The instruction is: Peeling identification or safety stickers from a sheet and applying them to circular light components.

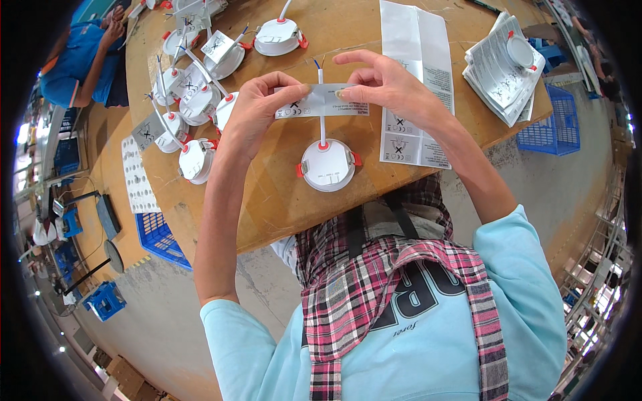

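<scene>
A silver-grey printed label (328, 105) is stretched crosswise over the white cable (322, 128) of a round white downlight (328, 171). My left hand (257, 110) pinches the label's left part between thumb and fingers. At its right part, my right hand (396, 87) grips the label with the thumb on top, the index finger reaching out above. Whether the label sticks to the cable I cannot tell. The downlight lies on the brown table (281, 197) near its front edge, with red-tipped spring clips at its sides. Bare wire ends show above the label.
Several more downlights (199, 103) with cables, some labelled, crowd the table's left side. A label sheet (418, 144) lies by my right forearm. Farther right, a leaflet stack (491, 83) carries a small round light (520, 51). Blue crates (554, 127) stand below. A person in blue (80, 60) is at upper left.
</scene>
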Action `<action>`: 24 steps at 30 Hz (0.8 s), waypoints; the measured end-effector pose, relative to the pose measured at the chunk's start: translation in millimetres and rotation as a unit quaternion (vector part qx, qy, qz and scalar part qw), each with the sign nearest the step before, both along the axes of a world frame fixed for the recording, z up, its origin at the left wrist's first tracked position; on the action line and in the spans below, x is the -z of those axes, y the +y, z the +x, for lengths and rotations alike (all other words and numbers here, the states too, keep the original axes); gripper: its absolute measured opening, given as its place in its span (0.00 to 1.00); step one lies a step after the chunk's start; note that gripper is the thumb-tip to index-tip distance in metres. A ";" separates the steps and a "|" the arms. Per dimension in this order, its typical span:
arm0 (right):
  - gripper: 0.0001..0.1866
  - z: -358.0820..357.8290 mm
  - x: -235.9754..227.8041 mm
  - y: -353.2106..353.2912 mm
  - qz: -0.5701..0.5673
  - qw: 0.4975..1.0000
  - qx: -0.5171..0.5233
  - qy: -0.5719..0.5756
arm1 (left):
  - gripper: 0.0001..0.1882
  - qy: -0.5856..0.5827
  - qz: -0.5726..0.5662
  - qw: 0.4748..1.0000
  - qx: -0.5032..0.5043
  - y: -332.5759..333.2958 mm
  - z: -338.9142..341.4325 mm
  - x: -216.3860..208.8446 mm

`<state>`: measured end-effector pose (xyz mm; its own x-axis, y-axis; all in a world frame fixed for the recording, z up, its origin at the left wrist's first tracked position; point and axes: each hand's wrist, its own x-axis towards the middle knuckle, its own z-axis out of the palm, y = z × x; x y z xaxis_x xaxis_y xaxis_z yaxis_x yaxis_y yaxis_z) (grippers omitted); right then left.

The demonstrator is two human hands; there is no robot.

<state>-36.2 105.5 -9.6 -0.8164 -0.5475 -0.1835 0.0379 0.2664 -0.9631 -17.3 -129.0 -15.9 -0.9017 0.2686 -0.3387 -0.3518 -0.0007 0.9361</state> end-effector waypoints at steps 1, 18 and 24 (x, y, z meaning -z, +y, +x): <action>0.30 -0.1 0.2 -0.2 -0.001 1.000 0.000 -0.001 | 0.07 -0.001 0.006 1.000 0.000 -0.3 0.0 0.6; 0.31 4.6 3.3 -3.0 0.008 0.999 0.027 0.016 | 0.07 -0.010 0.026 1.000 -0.008 1.0 3.0 -3.4; 0.29 7.0 4.9 -1.9 0.021 0.999 0.024 0.031 | 0.06 -0.001 0.027 1.000 -0.011 2.4 5.2 -0.7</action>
